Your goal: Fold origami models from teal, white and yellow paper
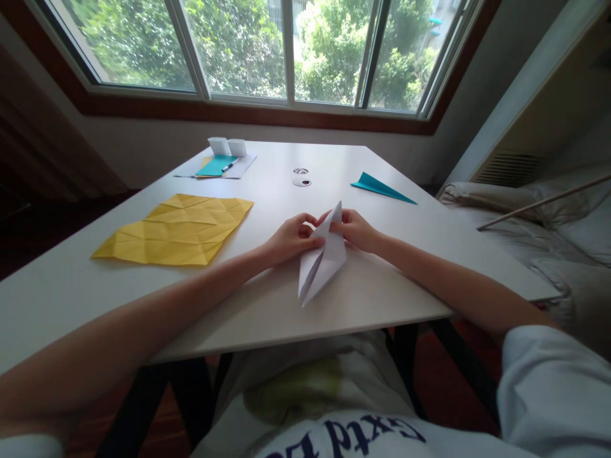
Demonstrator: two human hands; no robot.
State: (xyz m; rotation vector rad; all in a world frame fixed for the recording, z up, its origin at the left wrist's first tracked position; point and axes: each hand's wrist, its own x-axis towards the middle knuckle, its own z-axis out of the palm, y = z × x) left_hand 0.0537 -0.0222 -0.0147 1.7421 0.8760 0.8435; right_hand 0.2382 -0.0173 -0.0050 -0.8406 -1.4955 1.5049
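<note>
Left hand [292,238] and right hand [356,230] both pinch the white folded paper [323,261] near the desk [267,305] front edge; a crooked press could spoil the fold

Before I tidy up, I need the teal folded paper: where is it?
In the head view, the teal folded paper lies on the white table, far right, beyond the right hand.

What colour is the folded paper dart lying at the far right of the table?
Teal; the paper dart lies flat, apart from both hands, clearest in the head view.
</note>
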